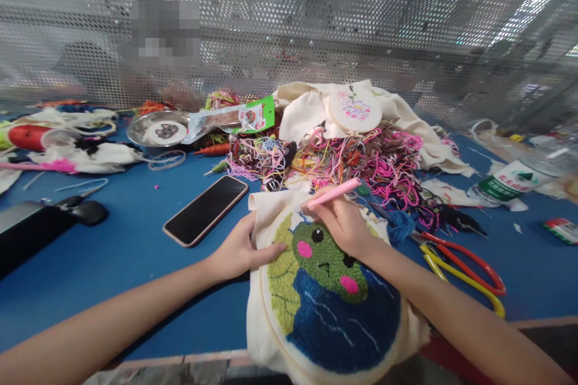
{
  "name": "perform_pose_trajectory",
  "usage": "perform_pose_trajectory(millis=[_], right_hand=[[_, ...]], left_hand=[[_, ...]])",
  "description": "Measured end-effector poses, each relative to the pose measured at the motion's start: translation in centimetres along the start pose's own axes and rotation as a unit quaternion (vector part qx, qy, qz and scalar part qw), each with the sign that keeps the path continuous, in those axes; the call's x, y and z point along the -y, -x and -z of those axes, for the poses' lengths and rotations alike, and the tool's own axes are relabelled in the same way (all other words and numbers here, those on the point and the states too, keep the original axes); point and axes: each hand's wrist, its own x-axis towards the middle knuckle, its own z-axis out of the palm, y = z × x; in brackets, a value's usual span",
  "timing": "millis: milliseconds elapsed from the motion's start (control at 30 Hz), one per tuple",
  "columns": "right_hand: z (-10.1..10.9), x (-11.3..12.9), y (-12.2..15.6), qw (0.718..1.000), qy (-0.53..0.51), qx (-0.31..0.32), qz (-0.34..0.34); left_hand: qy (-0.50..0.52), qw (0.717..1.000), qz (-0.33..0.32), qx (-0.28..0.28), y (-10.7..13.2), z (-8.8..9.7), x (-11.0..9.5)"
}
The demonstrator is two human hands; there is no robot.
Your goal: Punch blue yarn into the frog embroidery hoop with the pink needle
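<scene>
A round embroidery hoop [343, 337] with cream cloth leans at the table's front edge, its picture a green face with pink cheeks over dark blue. On the hoop's left side, my left hand [246, 246] grips the rim, thumb on the yellow-green stitching. My right hand [341, 222] is closed round a pink punch needle pen [336, 192], held at the upper part of the picture. The pen's tip is hard to make out against the cloth. Blue yarn [401, 226] lies just right of the hoop.
A phone [205, 210] lies left of the hoop; red-and-yellow-handled scissors [469, 264] lie right. Behind are tangled yarn [383, 162], a small flower hoop [356, 109], a snack packet [230, 120] and a metal bowl [135, 129]. A water bottle [510, 180] lies at right, before a perforated metal screen [289, 24].
</scene>
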Motion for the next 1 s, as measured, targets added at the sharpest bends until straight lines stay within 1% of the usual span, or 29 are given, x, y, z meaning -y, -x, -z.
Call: perform_pose_trajectory(millis=[133, 233, 300, 333, 400, 467, 567, 700, 1000], right_hand=[[0.03, 0.07, -0.30, 0.999, 0.034, 0.019, 0.038], [-0.28, 0.06, -0.56, 0.993, 0.071, 0.052, 0.079], [-0.53, 0.06, -0.58, 0.988, 0.097, 0.068, 0.096], [-0.61, 0.07, -0.54, 0.988, 0.105, 0.063, 0.099], [-0.63, 0.11, -0.36, 0.991, 0.096, 0.030, 0.086], [-0.50, 0.16, -0.15, 0.996, 0.064, -0.003, 0.055], [-0.32, 0.19, 0.06, 1.000, 0.013, -0.021, 0.011], [-0.35, 0.08, 0.10, 0.999, -0.016, -0.030, 0.009], [-0.45, -0.11, 0.20, 1.000, -0.008, -0.021, 0.005]], left_hand=[[-0.017, 1.000, -0.012, -0.003, 0.13, 0.08, 0.01], [-0.044, 0.999, -0.032, -0.007, 0.19, 0.17, -0.08], [-0.041, 0.998, -0.037, -0.008, 0.17, 0.16, -0.14], [-0.030, 0.999, -0.034, -0.007, 0.14, 0.14, -0.17], [0.000, 1.000, -0.019, 0.001, 0.08, 0.08, -0.21], [0.020, 1.000, -0.009, 0.007, 0.02, 0.04, -0.25], [0.018, 1.000, -0.009, 0.008, 0.01, 0.08, -0.29], [0.019, 1.000, -0.004, 0.010, 0.02, 0.15, -0.23], [0.033, 0.999, 0.006, 0.006, -0.02, 0.02, -0.28]])
